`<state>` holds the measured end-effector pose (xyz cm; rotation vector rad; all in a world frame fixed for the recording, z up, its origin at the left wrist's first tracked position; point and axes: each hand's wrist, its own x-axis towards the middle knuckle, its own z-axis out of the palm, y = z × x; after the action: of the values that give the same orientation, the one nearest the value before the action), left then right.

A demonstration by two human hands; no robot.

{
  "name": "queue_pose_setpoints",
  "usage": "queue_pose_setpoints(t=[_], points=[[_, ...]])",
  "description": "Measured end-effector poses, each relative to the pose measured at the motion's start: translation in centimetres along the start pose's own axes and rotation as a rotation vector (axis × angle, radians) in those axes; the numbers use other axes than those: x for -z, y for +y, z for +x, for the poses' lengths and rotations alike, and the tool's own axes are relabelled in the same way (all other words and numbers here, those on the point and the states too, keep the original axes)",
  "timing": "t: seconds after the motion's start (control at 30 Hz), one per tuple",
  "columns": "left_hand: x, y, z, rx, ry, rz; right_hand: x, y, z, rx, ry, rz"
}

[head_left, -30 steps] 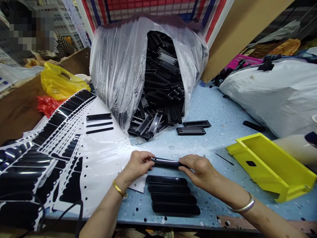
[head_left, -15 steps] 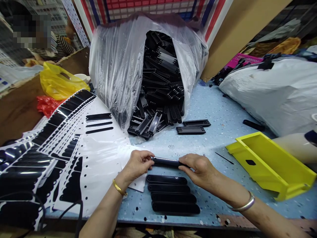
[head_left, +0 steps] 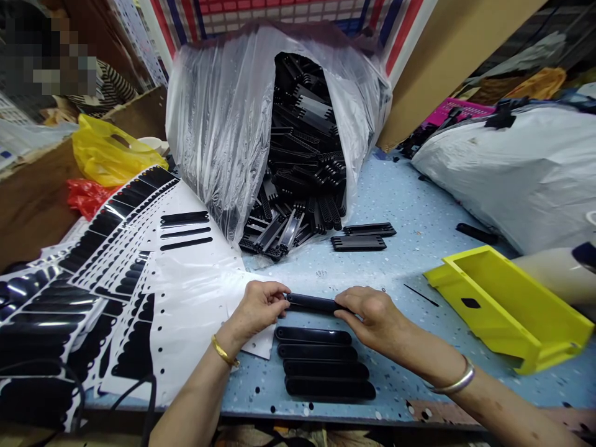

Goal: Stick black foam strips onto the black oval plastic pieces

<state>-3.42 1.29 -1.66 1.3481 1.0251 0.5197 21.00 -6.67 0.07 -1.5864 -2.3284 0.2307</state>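
Observation:
Between my two hands is a long black plastic strip (head_left: 313, 303) with rounded ends, held level just above the blue table. My left hand (head_left: 263, 302), wearing a gold bracelet, pinches its left end. The right end sits in the closed fingers of my right hand (head_left: 370, 308), which has a silver bangle at the wrist. Just below lie several matching black strips (head_left: 321, 371) in a stacked row. A white backing sheet (head_left: 195, 329) with a few black stickers (head_left: 185, 231) lies to the left of my left hand.
A clear plastic bag (head_left: 218, 124) spills black parts (head_left: 302, 155) at the back. Loose parts (head_left: 358, 243) lie before it. Sticker sheets (head_left: 46, 329) cover the left side. A yellow bin (head_left: 493, 310) and a white sack (head_left: 521, 167) stand right. Another person's striped sleeve (head_left: 112, 87) shows far left.
The held strip has tilted slightly, and the bright reflection along it has faded. Both hands keep nearly the same place and grip. The other person at far left has shifted a little.

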Motion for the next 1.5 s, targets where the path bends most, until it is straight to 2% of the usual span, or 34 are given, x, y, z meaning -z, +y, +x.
queue_pose_setpoints(t=[0.3, 0.83, 1.03, 1.37, 1.5], points=[[0.0, -0.3, 0.1, 0.003, 0.006, 0.003, 0.0, -0.3, 0.1, 0.006, -0.01, -0.019], [-0.2, 0.8, -0.2, 0.054, 0.033, -0.016, 0.1, -0.8, 0.3, 0.008, -0.023, -0.033], [-0.1, 0.6, 0.0, 0.046, 0.005, -0.042, 0.4, -1.0, 0.4, -0.008, -0.023, -0.026], [-0.7, 0.3, 0.6, 0.109, 0.063, -0.1, 1.0, -1.5, 0.7, -0.047, -0.073, 0.0], [-0.6, 0.4, 0.7, 0.126, 0.053, -0.098, 1.1, -1.5, 0.6, -0.054, -0.084, 0.028]])
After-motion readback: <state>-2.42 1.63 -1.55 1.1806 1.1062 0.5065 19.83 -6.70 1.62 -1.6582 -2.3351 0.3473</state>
